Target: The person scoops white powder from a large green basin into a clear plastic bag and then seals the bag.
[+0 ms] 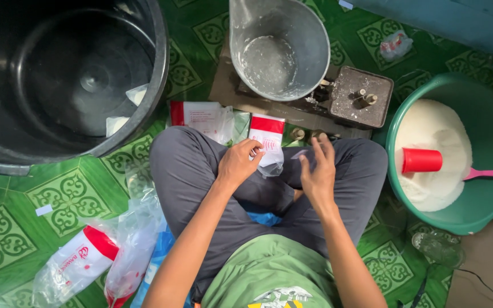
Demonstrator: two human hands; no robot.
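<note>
Held upright over the lap, a small clear plastic bag [268,145] with a red band across its top is pinched at its left edge by the left hand [239,162], whose fingers are closed on the film. The bag's long axis runs up and down in the head view, red band away from the body, clear bottom toward it. The right hand [318,171] is seen just to the right of the bag, fingers spread and loose, close to the film but not clearly touching it; nothing is gripped by it. The left hand is thus the one on the bag, with the right hand a short reach away. Well to the right, a green basin [489,114] of white grain with a red cup [421,160] is set on the floor, and a grey metal scoop pan [281,48] is placed straight ahead.
</note>
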